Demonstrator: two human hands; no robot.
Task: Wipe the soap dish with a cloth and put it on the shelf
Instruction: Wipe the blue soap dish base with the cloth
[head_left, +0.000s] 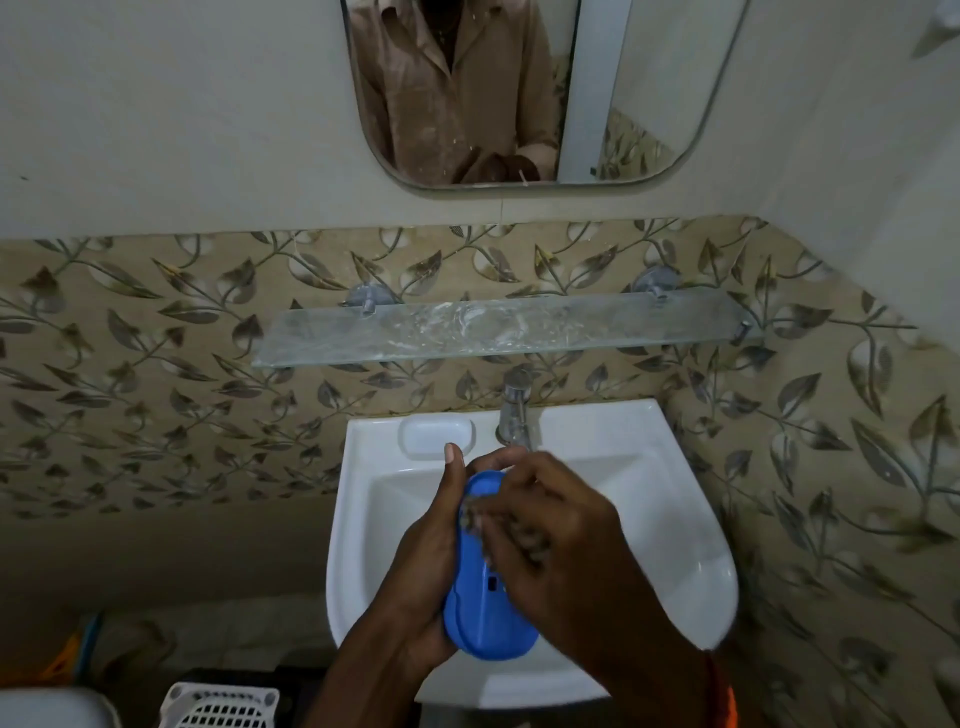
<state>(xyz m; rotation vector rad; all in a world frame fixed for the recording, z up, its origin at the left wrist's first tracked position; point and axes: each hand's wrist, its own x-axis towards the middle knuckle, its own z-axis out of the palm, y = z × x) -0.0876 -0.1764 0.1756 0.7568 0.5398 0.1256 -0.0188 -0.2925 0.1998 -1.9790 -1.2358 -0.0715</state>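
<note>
A blue plastic soap dish (485, 618) is held over the white sink (670, 519). My left hand (426, 566) grips its left side, thumb pointing up. My right hand (556, 540) lies across the dish and pinches a small greyish cloth (475, 512) against its upper part; most of the cloth is hidden under the fingers. The glass shelf (405, 338) hangs on the wall above the sink, smeared with white residue and bare of objects.
A chrome tap (514, 410) stands at the back of the sink, beside a moulded soap recess (436, 436). A mirror (519, 88) hangs above the shelf. A white perforated basket (221, 706) sits on the floor at lower left.
</note>
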